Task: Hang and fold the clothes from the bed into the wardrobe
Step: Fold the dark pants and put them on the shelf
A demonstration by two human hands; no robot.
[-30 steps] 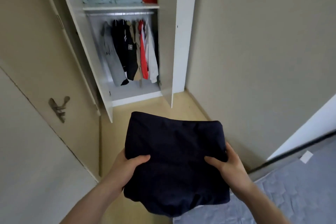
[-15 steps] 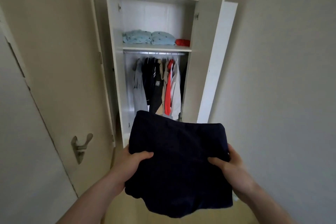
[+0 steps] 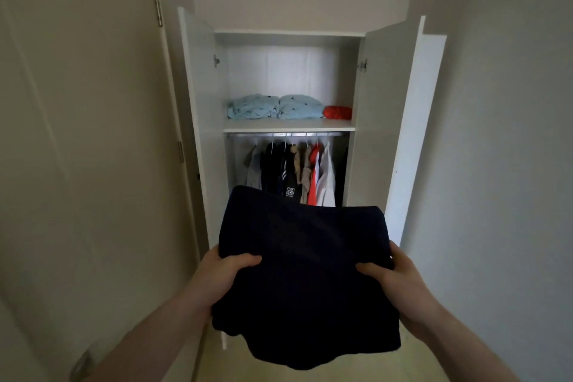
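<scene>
A folded dark navy garment (image 3: 305, 270) lies flat between my hands at chest height, facing the open white wardrobe (image 3: 288, 129). My left hand (image 3: 224, 270) grips its left edge with the thumb on top. My right hand (image 3: 392, 273) grips the right edge the same way. On the wardrobe's upper shelf (image 3: 290, 125) lie two folded light blue garments (image 3: 276, 107) and a folded red one (image 3: 338, 112). Below the shelf, several garments (image 3: 294, 172) hang on the rail; the navy garment hides their lower parts.
Both wardrobe doors stand open, the left door (image 3: 198, 133) and the right door (image 3: 406, 133). A beige room door (image 3: 77, 149) fills the left side, its handle (image 3: 82, 363) low in view. A plain wall (image 3: 502, 164) runs along the right. Pale wood floor shows below.
The view has tilted up and come closer to the wardrobe, so the whole upper shelf now shows and the bed is out of view. Both hands keep the same hold on the navy garment.
</scene>
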